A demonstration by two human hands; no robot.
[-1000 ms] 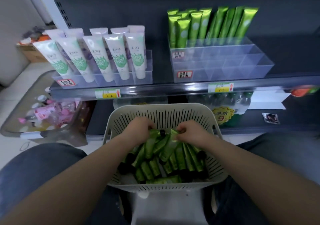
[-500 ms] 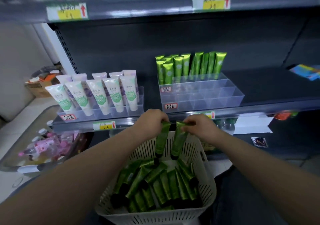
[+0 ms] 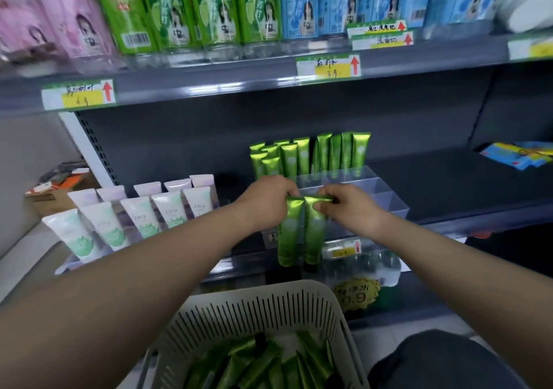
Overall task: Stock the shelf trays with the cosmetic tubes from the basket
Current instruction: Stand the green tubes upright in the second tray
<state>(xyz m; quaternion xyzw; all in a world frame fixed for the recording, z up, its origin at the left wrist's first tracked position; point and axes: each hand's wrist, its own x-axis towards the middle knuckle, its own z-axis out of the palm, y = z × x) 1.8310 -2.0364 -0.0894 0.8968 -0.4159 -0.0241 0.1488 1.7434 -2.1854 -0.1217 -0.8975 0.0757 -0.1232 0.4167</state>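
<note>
Two shiny green tubes hang cap-down in front of the clear divided tray [image 3: 386, 197] on the dark shelf. My left hand [image 3: 266, 200] pinches the flat top of the left green tube [image 3: 288, 233]. My right hand [image 3: 350, 206] pinches the top of the right green tube [image 3: 314, 233]. Both tubes are side by side, touching. Several green tubes [image 3: 311, 155] stand upright in the tray's back rows; its front compartments on the right hold nothing. Below, the white slotted basket [image 3: 257, 307] holds several more green tubes [image 3: 257, 364] lying loose.
White-and-green tubes [image 3: 140, 212] stand in a tray to the left on the same shelf. The shelf above [image 3: 269, 80] carries pink, green and blue packs with price tags. Blue packets [image 3: 520, 155] lie at the right. A cardboard box [image 3: 59, 191] sits at far left.
Both hands rose from the basket with one green tube each, up to the front of the clear tray. The view tilted upward, revealing the upper shelf.
</note>
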